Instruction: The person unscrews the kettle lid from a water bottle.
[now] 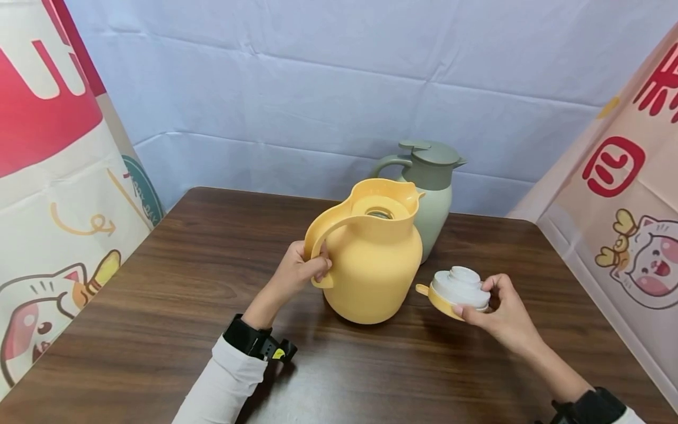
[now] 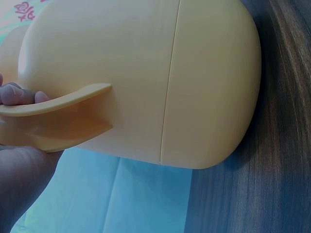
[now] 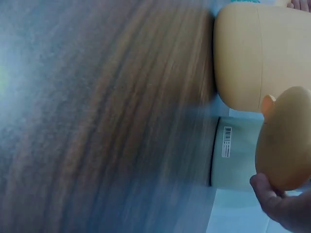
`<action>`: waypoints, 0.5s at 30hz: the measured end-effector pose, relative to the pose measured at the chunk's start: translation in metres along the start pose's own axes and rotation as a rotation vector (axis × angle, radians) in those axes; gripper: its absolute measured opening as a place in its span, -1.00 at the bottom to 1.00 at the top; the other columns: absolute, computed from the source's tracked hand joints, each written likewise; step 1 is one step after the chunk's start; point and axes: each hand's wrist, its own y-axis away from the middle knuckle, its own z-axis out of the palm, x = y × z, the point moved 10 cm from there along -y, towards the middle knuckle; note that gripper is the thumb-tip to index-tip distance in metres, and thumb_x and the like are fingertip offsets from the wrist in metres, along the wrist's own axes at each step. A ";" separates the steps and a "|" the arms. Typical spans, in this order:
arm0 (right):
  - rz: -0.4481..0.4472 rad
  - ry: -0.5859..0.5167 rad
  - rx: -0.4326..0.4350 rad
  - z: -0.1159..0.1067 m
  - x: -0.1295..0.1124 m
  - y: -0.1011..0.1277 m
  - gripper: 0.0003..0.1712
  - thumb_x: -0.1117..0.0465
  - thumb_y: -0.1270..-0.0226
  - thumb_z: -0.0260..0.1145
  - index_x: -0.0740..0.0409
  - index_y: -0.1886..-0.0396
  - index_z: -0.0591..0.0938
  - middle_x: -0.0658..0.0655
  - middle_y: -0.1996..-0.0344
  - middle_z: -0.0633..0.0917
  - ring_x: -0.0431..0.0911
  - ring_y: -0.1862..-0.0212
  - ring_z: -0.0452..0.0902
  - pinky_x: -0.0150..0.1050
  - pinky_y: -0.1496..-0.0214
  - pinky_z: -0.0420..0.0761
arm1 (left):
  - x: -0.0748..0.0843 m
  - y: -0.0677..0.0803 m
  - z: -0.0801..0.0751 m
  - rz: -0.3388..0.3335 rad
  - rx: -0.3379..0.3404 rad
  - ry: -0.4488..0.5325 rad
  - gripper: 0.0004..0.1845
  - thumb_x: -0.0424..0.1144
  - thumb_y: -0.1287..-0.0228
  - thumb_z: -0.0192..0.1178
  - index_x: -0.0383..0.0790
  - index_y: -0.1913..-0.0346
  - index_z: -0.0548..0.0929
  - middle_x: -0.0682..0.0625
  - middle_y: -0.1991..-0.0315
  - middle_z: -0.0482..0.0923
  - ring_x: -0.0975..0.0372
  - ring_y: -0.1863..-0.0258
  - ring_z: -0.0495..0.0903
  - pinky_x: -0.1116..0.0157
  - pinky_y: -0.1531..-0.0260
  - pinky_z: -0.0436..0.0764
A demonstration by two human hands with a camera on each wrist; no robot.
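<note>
The yellow jug (image 1: 373, 259) stands upright near the middle of the wooden table (image 1: 175, 282), its mouth uncovered so the inner neck shows. The person's left hand (image 1: 296, 272) is at its nine o'clock side, fingers curled round the lower part of the handle (image 1: 318, 235); the left wrist view shows fingertips (image 2: 17, 94) wrapped behind that handle, with the jug's base on the wood. At the jug's four o'clock, just beside it but apart, the right hand (image 1: 503, 312) pinches the yellow lid (image 1: 457, 291) by its rim, white stopper side turned up and tilted toward the person. In the right wrist view the lid's yellow top (image 3: 284, 141) is close to the lens, held at its edge by fingers. Behind the jug at about one o'clock stands a green jug (image 1: 430, 188), lid on, close to or touching it; which cannot be told.

The step in hand looks like the lid being off and carried, with the jug steadied. If the lid is to go back, the next move would call for turning it stopper-down, bringing it over the mouth toward ten o'clock, and lining its tab with the spout while the left hand braces the handle.

Printed banners hang at the left and right edges, with pale cloth behind.
</note>
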 end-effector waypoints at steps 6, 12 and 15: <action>-0.041 0.040 -0.003 0.006 -0.005 0.004 0.02 0.29 0.19 0.54 0.32 -0.17 0.06 0.36 0.05 0.36 -0.04 0.08 0.33 -0.56 0.18 0.28 | 0.000 0.000 0.000 0.005 -0.003 -0.002 -0.88 -0.44 -0.08 -0.05 -0.36 0.56 0.38 -0.19 0.73 0.23 0.15 0.67 0.27 0.32 0.60 0.30; -0.013 0.114 -0.087 0.012 -0.004 0.002 0.14 0.15 0.17 0.55 0.33 -0.36 0.09 0.38 -0.07 0.31 0.15 -0.03 0.30 -0.16 0.05 0.27 | 0.001 0.000 0.000 0.005 -0.002 0.000 -0.88 -0.44 -0.09 -0.04 -0.37 0.55 0.38 -0.20 0.73 0.23 0.14 0.67 0.27 0.32 0.60 0.31; 0.020 0.112 -0.106 0.013 -0.001 0.001 0.13 0.13 0.16 0.56 0.38 -0.33 0.11 0.39 -0.10 0.29 0.17 -0.05 0.28 -0.04 0.04 0.25 | 0.001 0.001 0.000 0.000 0.003 -0.001 -0.89 -0.44 -0.08 -0.05 -0.37 0.56 0.38 -0.20 0.72 0.23 0.14 0.67 0.27 0.32 0.59 0.31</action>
